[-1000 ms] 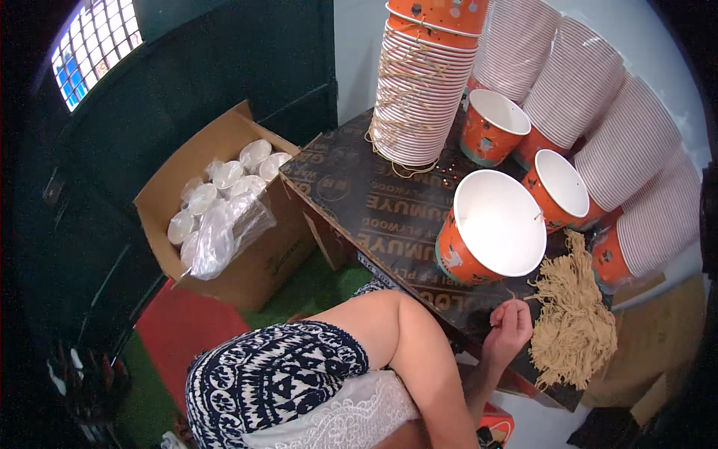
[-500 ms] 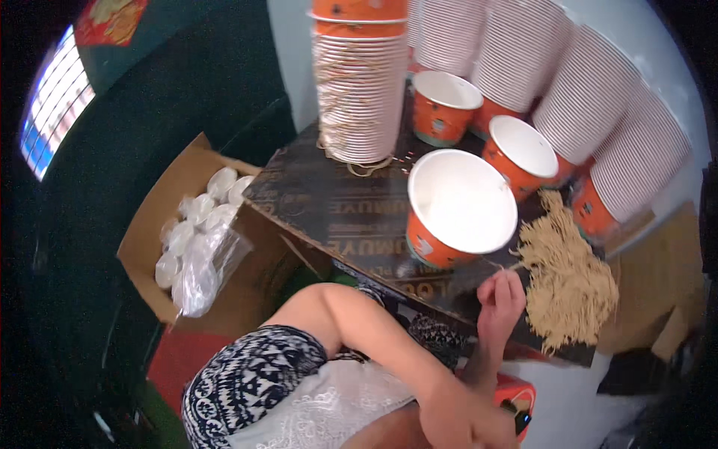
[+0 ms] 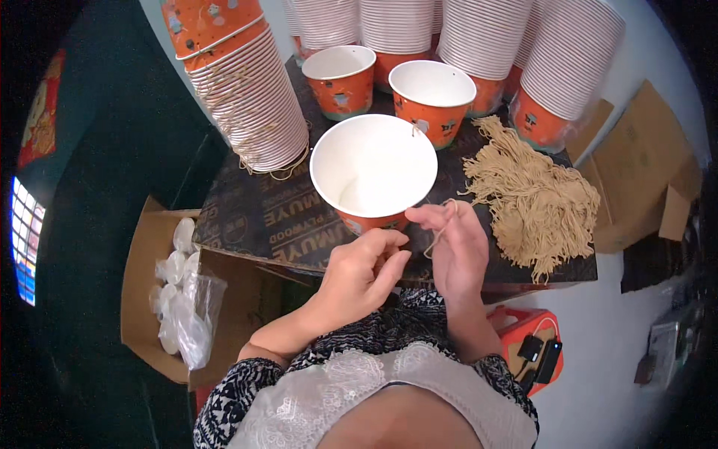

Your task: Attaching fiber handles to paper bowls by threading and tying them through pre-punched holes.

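Right hand (image 3: 458, 251) holds one string (image 3: 430, 248) near three unstacked orange tubs (image 3: 374, 161).

A small hand-assembly workshop, by the look of it, and what a stockpile gave it away! Towers of nested paper buckets (image 3: 482, 37) crowded one o'clock, the rightmost wrapped in clear film, while another tall stack (image 3: 247, 97), draped in tan strands, stood at eleven. Round to three o'clock, a thick heap of tan cords (image 3: 535, 198) sprawled over a printed plywood tabletop (image 3: 239, 228), with a flapped cardboard box (image 3: 639, 176) just beyond! Down at eight, an open carton (image 3: 138, 299) brimmed with clear plastic ware (image 3: 176, 288). Nine o'clock showed a barred window (image 3: 28, 236); whether a house surrounded this room, the view couldn't tell.
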A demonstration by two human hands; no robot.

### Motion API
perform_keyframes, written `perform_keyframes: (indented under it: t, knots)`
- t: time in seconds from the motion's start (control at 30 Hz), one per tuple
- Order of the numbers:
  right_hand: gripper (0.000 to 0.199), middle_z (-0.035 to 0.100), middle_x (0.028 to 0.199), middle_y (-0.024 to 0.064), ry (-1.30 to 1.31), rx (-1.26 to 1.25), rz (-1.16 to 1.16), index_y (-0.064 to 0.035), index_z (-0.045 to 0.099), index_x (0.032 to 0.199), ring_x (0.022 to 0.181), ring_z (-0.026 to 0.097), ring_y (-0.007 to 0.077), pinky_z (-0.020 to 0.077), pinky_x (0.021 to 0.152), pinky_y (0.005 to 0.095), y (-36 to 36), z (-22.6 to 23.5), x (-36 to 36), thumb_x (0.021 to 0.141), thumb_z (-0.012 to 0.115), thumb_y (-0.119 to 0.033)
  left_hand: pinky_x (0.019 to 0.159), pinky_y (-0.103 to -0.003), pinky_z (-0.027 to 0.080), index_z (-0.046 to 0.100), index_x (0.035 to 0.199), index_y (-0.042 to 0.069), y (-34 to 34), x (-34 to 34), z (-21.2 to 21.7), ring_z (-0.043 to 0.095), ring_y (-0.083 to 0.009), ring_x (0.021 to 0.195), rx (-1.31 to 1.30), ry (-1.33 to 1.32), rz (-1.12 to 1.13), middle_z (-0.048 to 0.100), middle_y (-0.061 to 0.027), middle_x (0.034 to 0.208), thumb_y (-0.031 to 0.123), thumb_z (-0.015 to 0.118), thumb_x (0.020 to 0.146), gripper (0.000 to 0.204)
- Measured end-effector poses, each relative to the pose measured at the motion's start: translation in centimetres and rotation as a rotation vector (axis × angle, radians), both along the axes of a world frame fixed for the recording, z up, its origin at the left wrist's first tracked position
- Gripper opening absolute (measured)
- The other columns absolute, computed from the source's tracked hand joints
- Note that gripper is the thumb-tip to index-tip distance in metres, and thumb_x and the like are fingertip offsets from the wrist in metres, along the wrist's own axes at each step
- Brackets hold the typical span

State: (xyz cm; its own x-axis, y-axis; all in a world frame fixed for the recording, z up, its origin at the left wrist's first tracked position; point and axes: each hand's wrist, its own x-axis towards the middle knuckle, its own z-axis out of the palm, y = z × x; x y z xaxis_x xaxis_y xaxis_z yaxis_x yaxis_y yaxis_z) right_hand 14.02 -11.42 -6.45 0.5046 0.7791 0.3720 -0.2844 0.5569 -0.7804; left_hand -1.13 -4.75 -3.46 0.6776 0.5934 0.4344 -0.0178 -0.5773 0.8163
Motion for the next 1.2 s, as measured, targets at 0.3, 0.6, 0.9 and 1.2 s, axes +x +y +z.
perform_keyframes:
  t: [0.3, 0.6, 0.9, 1.2]
  knots:
    - [0.019, 0.064, 0.115, 0.0296, 0.132, 0.043, 0.07, 0.0019, 0.042, 0.113, 0.114, 0.062, 0.0288, 0.0442, 0.101, 0.038, 0.4, 0.3, -0.5, 0.105, 0.036, -0.014, 0.052, -0.029, 0.048, 0.062, 0.094, -0.002, 0.3, 3.0, -2.3, 0.062, -0.0173, 0.055, 0.064, 0.022, -0.059, 0.061, -0.0097, 0.067, 0.005, 0.068, 0.087, 0.011]
    - [0.016, 0.067, 0.108, 0.0123, -0.399, -0.289, -0.51, 0.0003, 0.054, 0.111, 0.09, 0.063, 0.0142, 0.0474, 0.079, 0.0269, -1.7, -0.9, 1.9, 0.096, 0.052, -0.002, 0.052, -0.032, 0.048, 0.061, 0.088, -0.001, 0.4, -0.3, 1.1, 0.063, -0.0189, 0.056, -0.102, 0.19, -0.15, 0.06, -0.011, 0.065, 0.003, 0.062, 0.09, 0.004]
    - [0.011, 0.069, 0.083, 0.0111, -0.691, -0.352, -0.056, 0.0049, 0.062, 0.098, 0.077, 0.068, 0.0151, 0.0528, 0.068, 0.0279, -4.0, 2.4, -0.9, 0.087, 0.06, 0.005, 0.054, -0.044, 0.05, 0.059, 0.088, 0.0, 1.0, -0.5, 3.6, 0.064, -0.0377, 0.062, 0.224, 0.336, -0.258, 0.062, -0.0185, 0.067, 0.006, 0.065, 0.085, 0.008]
    - [0.009, 0.062, 0.075, 0.0116, -0.954, -0.19, -0.136, -0.0015, 0.063, 0.086, 0.061, 0.062, 0.0263, 0.0466, 0.056, 0.0379, -3.2, 2.1, 0.5, 0.081, 0.07, 0.001, 0.057, -0.039, 0.052, 0.062, 0.085, 0.001, 2.9, -2.2, 4.8, 0.064, -0.0346, 0.063, 0.302, 0.263, -0.158, 0.062, -0.016, 0.071, 0.004, 0.067, 0.083, 0.006]
